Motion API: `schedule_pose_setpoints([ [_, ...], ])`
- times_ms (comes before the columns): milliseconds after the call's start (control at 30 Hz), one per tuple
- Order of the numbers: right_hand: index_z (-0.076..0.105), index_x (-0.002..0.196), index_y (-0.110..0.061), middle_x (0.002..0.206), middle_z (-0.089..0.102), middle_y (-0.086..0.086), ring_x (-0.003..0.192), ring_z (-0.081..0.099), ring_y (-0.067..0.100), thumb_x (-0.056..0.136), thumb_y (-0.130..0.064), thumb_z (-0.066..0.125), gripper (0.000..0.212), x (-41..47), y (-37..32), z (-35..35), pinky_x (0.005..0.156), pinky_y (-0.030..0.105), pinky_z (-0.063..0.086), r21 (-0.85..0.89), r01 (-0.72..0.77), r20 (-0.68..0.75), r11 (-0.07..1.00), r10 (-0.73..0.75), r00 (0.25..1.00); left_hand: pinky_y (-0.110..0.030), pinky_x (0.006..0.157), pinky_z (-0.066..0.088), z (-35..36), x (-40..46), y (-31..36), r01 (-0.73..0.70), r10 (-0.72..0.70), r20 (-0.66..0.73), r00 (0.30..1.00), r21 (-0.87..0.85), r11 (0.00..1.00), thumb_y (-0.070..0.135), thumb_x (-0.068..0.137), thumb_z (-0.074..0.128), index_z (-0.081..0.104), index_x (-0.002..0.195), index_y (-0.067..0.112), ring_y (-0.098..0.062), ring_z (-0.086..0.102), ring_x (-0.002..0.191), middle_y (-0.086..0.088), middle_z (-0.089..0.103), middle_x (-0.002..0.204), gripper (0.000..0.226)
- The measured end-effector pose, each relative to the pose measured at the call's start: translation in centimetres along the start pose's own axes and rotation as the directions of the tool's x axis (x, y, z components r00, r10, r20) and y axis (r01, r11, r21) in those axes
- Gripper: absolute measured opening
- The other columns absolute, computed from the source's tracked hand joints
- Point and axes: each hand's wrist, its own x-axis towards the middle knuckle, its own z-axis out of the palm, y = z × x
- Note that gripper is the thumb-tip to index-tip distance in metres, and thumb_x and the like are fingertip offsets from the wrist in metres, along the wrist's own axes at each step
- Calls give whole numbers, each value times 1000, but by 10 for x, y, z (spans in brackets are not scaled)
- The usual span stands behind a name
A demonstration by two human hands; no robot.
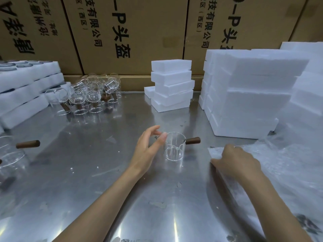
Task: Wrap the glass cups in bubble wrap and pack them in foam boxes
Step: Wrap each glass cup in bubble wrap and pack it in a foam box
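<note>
A clear glass cup (173, 149) with a brown wooden side handle (193, 140) stands upright on the steel table (104, 180). My left hand (148, 145) hovers just left of it, fingers spread and relaxed, thumb tip at the rim. My right hand (239, 163) rests with curled fingers on the corner of a bubble wrap sheet (283, 163) at the right; whether it pinches the sheet I cannot tell. White foam boxes (172, 88) are stacked behind the cup.
Several more glass cups (90, 95) cluster at the back left, and another one (12, 154) stands at the left edge. Foam trays (26, 91) lie at the far left. A tall pile of foam boxes (251, 95) stands at the right. Cardboard cartons (122, 32) wall off the back.
</note>
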Motion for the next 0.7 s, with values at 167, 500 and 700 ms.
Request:
schedule_pose_setpoints([
  [167, 50, 74, -15, 66, 47, -1, 66, 46, 23, 82, -21, 52, 10, 6, 1, -4, 55, 26, 30, 128, 44, -120, 991, -28, 992, -39, 112, 32, -1, -2, 2, -31, 31, -18, 999, -17, 999, 64, 75, 51, 55, 125, 26, -6, 45, 124, 18, 58, 115, 63],
  [500, 52, 69, -18, 44, 54, -10, 36, 45, 5, 86, -31, 55, 22, 10, -13, -47, 38, 15, 37, 981, 188, -191, 44, 108, 976, -30, 98, 37, -2, -15, 18, -474, 483, 4, 876, 204, 857, 69, 84, 43, 54, 122, 16, -17, 52, 110, 5, 56, 110, 66],
  [700, 57, 82, -16, 54, 66, -10, 42, 55, 3, 90, -34, 55, 19, 12, -35, -40, 42, 15, 44, 972, 224, -214, -72, 130, 968, -32, 88, 44, 6, -23, 28, -621, 625, 69, 778, 234, 748, 62, 84, 53, 56, 115, 22, -5, 55, 98, 20, 54, 107, 51],
])
